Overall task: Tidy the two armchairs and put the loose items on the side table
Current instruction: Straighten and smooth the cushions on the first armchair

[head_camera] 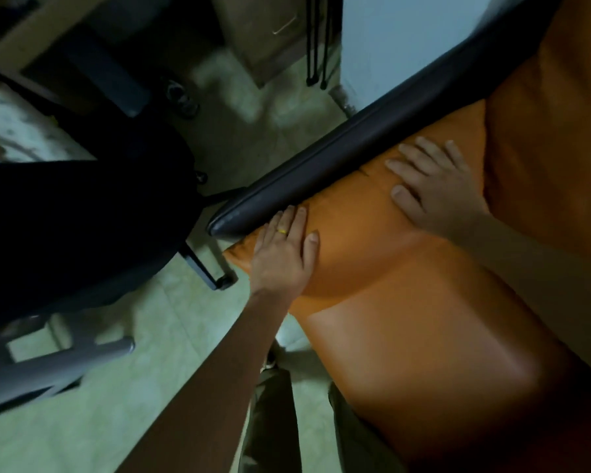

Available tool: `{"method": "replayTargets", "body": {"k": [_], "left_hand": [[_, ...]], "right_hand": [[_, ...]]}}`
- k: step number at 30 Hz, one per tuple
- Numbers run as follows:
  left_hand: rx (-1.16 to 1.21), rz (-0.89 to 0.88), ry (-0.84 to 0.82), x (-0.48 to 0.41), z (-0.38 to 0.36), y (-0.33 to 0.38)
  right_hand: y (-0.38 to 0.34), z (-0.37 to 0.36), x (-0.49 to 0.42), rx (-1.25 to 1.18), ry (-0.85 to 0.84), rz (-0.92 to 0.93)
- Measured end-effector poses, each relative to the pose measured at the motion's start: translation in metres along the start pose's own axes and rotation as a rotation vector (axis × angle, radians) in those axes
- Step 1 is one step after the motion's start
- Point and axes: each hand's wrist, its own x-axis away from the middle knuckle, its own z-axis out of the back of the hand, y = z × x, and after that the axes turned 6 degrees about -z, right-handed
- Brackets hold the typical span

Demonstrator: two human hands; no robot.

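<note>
Both hands lie flat on an orange cushion [352, 240], which rests on the seat [423, 353] of the armchair [543, 131], along its dark armrest [321, 158]. The left hand [284, 257], with a yellow ring [282, 231], presses the cushion's near end, its fingers straight and close together, the tips touching the armrest's lower edge. The right hand [437, 192] presses the far end, fingers straight and spread wide. Neither hand holds anything. One corner of the cushion sticks out past the front end of the armrest, over the tiled floor [82, 421]. A strip of floor lies open between the armchair and a black office chair [82, 227] on the left.
</note>
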Motion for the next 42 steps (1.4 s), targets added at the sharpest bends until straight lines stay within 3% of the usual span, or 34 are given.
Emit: {"method": "replayTargets", "body": {"k": [7,11,13,18,28,32,42], "left_hand": [[-0.046,0.052,0.033,0.045,0.004,-0.045],[0.222,0.266,0.136,0.070,-0.008,-0.044],[0.468,0.388,0.210,0.076,-0.012,-0.037],[0.762,0.433,0.298,0.064,-0.012,-0.023],[0.763,0.379,0.292,0.046,-0.018,-0.019],[0.729,0.289,0.287,0.040,-0.033,0.002],[0.629,0.307,0.366,-0.028,-0.061,0.067]], "right_hand": [[0.011,0.001,0.005,-0.108,0.027,-0.210],[-0.017,-0.005,0.018,-0.292,0.058,-0.537],[-0.028,-0.011,0.024,-0.307,0.078,-0.591],[-0.028,-0.022,0.023,-0.310,0.155,-0.589],[-0.027,-0.031,0.019,-0.331,0.265,-0.581],[-0.018,-0.036,0.013,-0.353,0.302,-0.578],[0.029,-0.039,-0.015,-0.343,0.308,-0.591]]}}
